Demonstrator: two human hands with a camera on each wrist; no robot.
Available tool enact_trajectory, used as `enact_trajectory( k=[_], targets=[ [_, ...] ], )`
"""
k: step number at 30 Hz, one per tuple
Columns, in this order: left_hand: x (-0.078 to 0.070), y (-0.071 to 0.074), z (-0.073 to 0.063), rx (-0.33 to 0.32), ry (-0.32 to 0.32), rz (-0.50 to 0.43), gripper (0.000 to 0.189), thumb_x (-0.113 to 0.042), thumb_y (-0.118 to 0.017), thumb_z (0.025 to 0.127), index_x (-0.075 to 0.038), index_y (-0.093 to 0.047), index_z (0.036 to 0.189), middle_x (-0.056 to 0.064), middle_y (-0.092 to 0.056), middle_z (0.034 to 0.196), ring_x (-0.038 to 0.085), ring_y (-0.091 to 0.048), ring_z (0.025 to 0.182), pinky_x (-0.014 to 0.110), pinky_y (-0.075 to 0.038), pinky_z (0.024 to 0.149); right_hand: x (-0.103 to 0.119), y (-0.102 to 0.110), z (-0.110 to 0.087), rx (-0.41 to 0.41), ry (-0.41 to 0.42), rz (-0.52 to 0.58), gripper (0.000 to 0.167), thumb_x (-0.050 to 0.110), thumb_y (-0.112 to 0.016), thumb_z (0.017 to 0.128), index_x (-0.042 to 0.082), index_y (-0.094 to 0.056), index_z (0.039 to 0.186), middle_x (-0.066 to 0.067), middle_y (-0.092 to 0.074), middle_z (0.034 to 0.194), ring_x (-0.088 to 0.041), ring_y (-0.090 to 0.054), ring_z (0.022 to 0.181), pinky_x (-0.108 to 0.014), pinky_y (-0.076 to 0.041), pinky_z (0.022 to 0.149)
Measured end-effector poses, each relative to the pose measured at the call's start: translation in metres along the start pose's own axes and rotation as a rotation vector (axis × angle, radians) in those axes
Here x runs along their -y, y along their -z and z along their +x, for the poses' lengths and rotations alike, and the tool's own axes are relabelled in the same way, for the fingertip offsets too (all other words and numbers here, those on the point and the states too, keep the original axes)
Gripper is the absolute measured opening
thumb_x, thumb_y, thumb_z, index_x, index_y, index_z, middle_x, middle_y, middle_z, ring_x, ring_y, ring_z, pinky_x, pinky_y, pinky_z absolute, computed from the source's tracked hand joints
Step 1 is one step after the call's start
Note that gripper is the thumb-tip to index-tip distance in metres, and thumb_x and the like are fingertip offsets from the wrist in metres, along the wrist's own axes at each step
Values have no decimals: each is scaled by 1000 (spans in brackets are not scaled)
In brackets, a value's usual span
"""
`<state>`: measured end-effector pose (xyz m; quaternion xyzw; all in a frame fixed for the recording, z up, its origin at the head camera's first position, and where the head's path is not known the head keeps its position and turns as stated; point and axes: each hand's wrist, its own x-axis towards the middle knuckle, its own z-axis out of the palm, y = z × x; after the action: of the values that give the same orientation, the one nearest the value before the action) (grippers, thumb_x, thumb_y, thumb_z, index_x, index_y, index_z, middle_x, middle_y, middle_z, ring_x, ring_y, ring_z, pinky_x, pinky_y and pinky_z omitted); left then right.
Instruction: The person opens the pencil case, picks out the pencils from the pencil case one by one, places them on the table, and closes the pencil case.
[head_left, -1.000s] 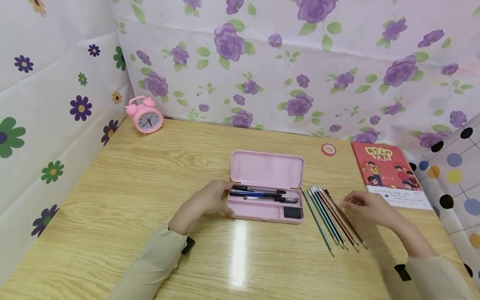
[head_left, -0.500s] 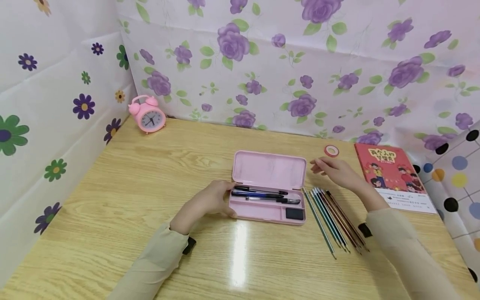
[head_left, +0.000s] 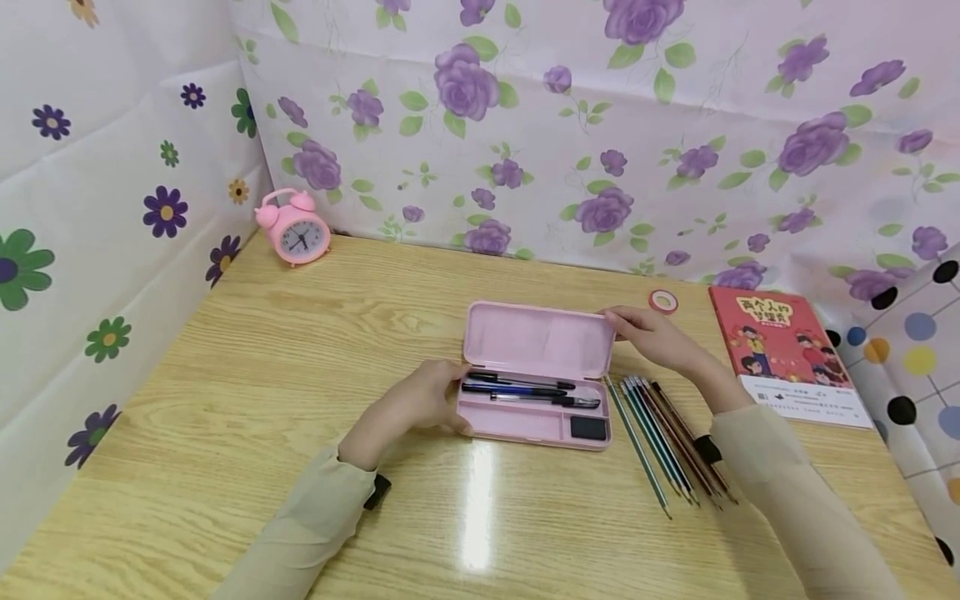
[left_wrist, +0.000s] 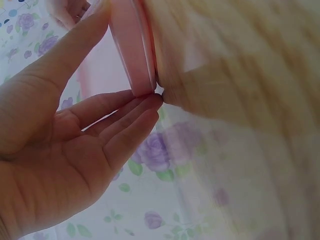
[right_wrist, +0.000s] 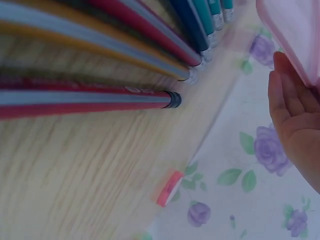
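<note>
A pink pencil case [head_left: 510, 423] lies open on the table, its lid [head_left: 536, 340] tipped back. Several black and blue pens [head_left: 525, 390] rest in its rear compartment, and a black eraser [head_left: 588, 427] fills the small one at front right. My left hand [head_left: 408, 402] grips the case's left end, thumb at the front corner and fingers at the rear; the left wrist view shows the fingertips [left_wrist: 150, 102] against the pink edge. With thumb and fingers my right hand [head_left: 660, 340] holds the lid at its upper right corner, its fingers [right_wrist: 287, 90] behind the lid.
Several pencils [head_left: 667, 442] lie in a fan right of the case, under the right forearm. A red tape roll [head_left: 663, 302] sits behind the right hand. A red book [head_left: 783, 346] is at far right, a pink alarm clock [head_left: 300, 235] at back left.
My right hand has moved from beside the pencils up and left to the lid and taken hold of its corner. The left hand stays on the case's left end.
</note>
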<state>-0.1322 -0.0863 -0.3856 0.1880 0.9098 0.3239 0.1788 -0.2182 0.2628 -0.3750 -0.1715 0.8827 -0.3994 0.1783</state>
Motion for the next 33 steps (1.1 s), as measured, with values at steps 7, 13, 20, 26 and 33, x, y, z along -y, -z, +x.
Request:
enact_trajectory(
  k=[7,13,20,26,33],
  targets=[
    [-1,1,0,-12,12,22,85,-22,-88,58,2,-51,131,17,-58,124,28,-52,117,40,-39,104,9,-3,-35,-8,151,-6,37,30,-45,99,14,-55,130,-8,-58,126,-23,-53,117,-40,-46,97],
    [-1,4,-2,-20,5,25,65,-23,-88,58,2,-62,112,12,-65,107,21,-57,95,36,-49,90,13,-16,-64,57,196,-9,32,24,-50,97,22,-56,129,-1,-59,126,-12,-54,116,-27,-49,89],
    [2,19,-15,-7,-47,68,66,-38,-82,65,6,-60,109,13,-62,91,21,-57,83,33,-51,75,9,-36,-84,95,199,-168,32,35,-58,91,32,-60,123,7,-51,136,-25,-43,129,-48,-43,98],
    [-8,24,-24,162,-233,31,71,-40,-68,82,-4,-43,138,9,-33,149,24,-27,138,40,-21,114,6,-50,-93,118,300,-345,27,30,-61,90,24,-65,117,0,-53,135,-22,-48,124,-42,-47,94],
    [-19,14,-28,318,-225,113,59,-34,-60,90,-4,-43,138,7,-32,148,23,-25,139,41,-20,114,18,-60,-93,140,328,-438,25,12,-63,88,11,-68,113,-11,-54,131,-27,-48,123,-44,-47,94]
  ],
)
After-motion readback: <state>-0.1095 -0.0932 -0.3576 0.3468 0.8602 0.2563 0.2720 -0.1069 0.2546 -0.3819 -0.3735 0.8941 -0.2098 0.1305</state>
